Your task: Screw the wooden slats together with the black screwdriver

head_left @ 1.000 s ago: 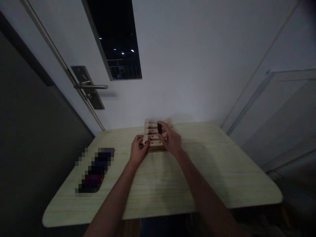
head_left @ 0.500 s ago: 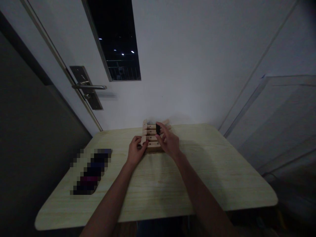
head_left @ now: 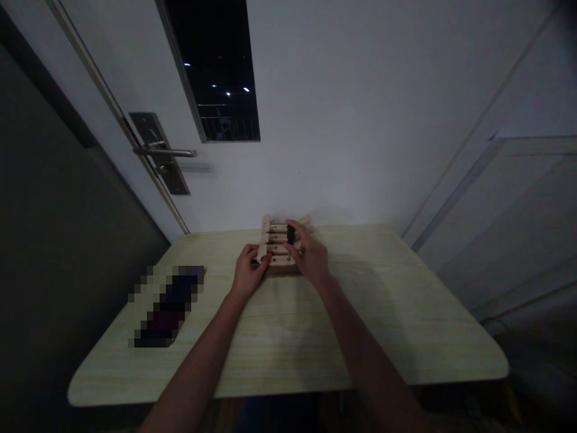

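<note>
A small wooden rack [head_left: 276, 245] made of several pale bars stands at the far middle of the table. My left hand [head_left: 247, 278] grips its near left corner with curled fingers. My right hand [head_left: 310, 258] pinches a small black piece [head_left: 291, 234] and holds it against the rack's upper bars. Both forearms reach in from the bottom of the view.
The light wooden table [head_left: 288, 325] stands against a white wall. A blurred dark patch [head_left: 166, 307] lies on its left part. A door with a metal handle [head_left: 164, 153] is at the left, and a dark window [head_left: 214, 66] sits above.
Both hands stay on the rack. My right hand shifts the black piece slightly along the upper bars. The view has wobbled a little.
</note>
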Available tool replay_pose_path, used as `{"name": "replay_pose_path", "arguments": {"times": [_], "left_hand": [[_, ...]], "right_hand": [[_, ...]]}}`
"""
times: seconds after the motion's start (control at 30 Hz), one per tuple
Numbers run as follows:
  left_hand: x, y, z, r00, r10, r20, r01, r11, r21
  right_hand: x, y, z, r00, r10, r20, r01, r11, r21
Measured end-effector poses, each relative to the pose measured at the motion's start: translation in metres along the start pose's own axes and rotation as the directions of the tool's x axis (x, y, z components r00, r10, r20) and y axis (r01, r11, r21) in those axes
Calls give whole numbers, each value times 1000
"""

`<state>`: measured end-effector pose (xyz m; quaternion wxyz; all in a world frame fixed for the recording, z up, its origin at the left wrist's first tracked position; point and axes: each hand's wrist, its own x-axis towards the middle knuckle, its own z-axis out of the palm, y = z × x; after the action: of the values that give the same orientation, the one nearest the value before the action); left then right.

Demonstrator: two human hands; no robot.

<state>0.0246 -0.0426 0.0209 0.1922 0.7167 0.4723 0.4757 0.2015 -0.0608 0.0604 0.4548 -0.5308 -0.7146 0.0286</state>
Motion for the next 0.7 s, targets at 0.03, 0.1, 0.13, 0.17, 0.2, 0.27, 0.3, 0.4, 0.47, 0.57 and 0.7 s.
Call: {"name": "replay_pose_path", "arguments": {"times": [0.03,0.1,0.13,0.17,0.2,0.27,0.3,0.4,0.47,0.57,0.7], "left_hand": [[0,0,0,1000,1,2,-1,1000,-3],[0,-1,-1,1000,1,2,-1,1000,-4],[0,-1,-1,1000,0,1,0,1000,-5],[-1,-1,-1,1000,-3,0,3,1000,-7],[-1,-2,-1,1000,-6,2,6,1000,-10],[-1,-2,-1,1000,-12,4,12,1000,-14],[-1,-1,-1,1000,-13,3,13,1000,-14],[-1,0,-1,1000,-9,-4,9,1000,-4],[-1,1,-1,1000,-4,-8,4,1000,0],[-1,4,-1,1000,-7,-8,7,1000,-8],[-1,4,-1,1000,-19,-5,19,1000,-13]], "right_hand": [[0,-1,-1,1000,-4,5,3,1000,22],[1,-2,-4,1000,-24,11,24,998,60],[1,-2,-5,999,-38,14,37,997,70],[1,-2,-5,999,-48,17,47,996,75],[1,-1,-6,998,-52,22,50,996,76],[2,0,-5,998,-44,33,41,996,82],[2,1,-4,999,-37,30,34,995,89],[2,2,-1,999,-40,-9,40,995,92],[2,2,0,999,-46,-27,48,996,76],[1,0,0,999,-44,-17,45,998,36],[-1,0,-3,998,-57,-5,57,998,34]]}}
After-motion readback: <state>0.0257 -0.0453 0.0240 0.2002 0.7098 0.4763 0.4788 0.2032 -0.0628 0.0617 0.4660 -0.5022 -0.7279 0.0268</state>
